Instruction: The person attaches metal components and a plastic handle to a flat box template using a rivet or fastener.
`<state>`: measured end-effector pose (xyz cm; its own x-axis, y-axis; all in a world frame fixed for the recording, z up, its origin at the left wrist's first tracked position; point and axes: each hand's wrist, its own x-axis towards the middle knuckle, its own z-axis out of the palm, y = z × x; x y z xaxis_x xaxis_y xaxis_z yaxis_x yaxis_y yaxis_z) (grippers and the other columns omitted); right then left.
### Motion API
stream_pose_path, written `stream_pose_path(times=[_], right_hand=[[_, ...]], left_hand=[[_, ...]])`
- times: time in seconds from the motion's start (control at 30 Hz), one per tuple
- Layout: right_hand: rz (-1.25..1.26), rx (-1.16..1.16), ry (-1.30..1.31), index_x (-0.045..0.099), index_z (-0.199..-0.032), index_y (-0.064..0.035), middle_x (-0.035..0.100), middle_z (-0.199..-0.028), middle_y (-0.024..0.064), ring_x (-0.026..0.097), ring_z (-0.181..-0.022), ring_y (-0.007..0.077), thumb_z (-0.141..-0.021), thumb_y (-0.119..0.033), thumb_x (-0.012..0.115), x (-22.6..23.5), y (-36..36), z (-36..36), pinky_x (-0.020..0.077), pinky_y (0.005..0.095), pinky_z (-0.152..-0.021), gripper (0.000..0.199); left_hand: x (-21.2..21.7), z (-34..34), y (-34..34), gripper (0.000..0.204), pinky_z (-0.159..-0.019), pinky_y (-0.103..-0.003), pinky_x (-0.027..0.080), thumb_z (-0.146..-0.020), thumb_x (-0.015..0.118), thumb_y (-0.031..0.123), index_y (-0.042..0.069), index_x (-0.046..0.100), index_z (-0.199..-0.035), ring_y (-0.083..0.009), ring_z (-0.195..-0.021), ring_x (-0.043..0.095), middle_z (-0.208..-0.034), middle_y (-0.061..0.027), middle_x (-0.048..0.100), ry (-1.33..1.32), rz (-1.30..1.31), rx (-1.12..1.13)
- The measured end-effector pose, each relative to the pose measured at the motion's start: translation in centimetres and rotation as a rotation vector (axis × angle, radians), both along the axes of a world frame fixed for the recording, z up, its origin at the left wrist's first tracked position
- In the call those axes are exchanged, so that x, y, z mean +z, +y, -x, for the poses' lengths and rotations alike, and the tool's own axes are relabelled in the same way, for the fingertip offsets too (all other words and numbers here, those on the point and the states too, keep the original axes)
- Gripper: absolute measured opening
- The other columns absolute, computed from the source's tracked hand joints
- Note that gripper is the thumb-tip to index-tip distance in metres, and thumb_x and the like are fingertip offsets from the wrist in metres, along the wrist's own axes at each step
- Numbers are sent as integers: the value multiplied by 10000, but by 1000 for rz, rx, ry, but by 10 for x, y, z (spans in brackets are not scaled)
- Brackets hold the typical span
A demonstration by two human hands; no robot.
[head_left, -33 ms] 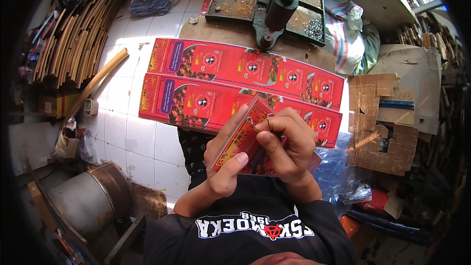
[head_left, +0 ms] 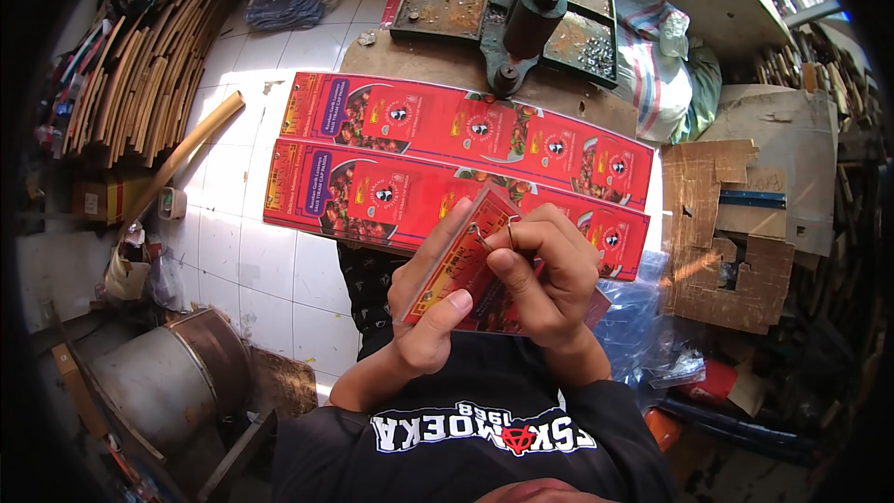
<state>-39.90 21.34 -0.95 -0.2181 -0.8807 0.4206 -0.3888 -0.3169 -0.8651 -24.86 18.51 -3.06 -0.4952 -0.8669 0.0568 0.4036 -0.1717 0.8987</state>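
Note:
My left hand (head_left: 424, 339) grips a red and yellow printed panel (head_left: 473, 287) in front of my chest, thumb on its face and fingers behind. The panel tilts, and its edge looks glossy, like clear plastic. At its upper end my right hand (head_left: 549, 284) pinches a thin bent metal wire (head_left: 510, 231) between thumb and index finger. Part of the wire lies against the panel; whether it passes through a hole is hard to see. Just beyond my hands, two long red printed strips (head_left: 447, 200) lie side by side, the nearer partly hidden by the held panel.
A dark hand press (head_left: 531, 28) stands at the back between trays (head_left: 447, 5) of small metal parts. Brown board strips (head_left: 140, 65) are stacked far left. A metal drum (head_left: 191, 363) sits lower left, torn cardboard (head_left: 717, 270) and clear plastic wrap (head_left: 643, 345) at right.

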Motion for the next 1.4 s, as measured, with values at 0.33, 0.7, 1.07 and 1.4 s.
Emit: stream_pose_path(times=[0.33, 0.7, 1.07, 1.4], right_hand=[[-58, 4, 41, 637, -863, 22, 576, -722, 95, 559, -572, 186, -814, 13, 681, 6, 0, -1, 421, 289, -498, 66], [96, -61, 39, 624, -869, 25, 633, -772, 114, 621, -622, 197, -790, 15, 724, -10, 1, -2, 484, 283, -532, 127], [38, -38, 63, 635, -855, 21, 634, -751, 116, 623, -621, 210, -789, 18, 721, -5, 1, -2, 481, 292, -526, 109], [26, 58, 157, 601, -885, 16, 587, -746, 112, 587, -574, 229, -820, 21, 654, 8, -5, 5, 447, 320, -490, 84]], left_hand=[[-3, -2, 1, 693, -1021, -354, 416, -793, 471, 83, -121, 322, -1438, -284, -1191, 576, -1354, -279, 509, -77, 125, 4], [-5, -1, 0, 690, -1048, -357, 401, -802, 496, 129, -118, 329, -1424, -270, -1216, 554, -1340, -254, 519, 42, -60, -5], [-11, -1, 3, 649, -1044, -350, 403, -821, 512, 151, -97, 358, -1402, -249, -1212, 554, -1312, -218, 546, 29, -38, 48], [-7, -2, -1, 645, -1018, -340, 428, -835, 502, 133, -120, 362, -1411, -264, -1166, 599, -1291, -246, 573, -8, 42, 19]])
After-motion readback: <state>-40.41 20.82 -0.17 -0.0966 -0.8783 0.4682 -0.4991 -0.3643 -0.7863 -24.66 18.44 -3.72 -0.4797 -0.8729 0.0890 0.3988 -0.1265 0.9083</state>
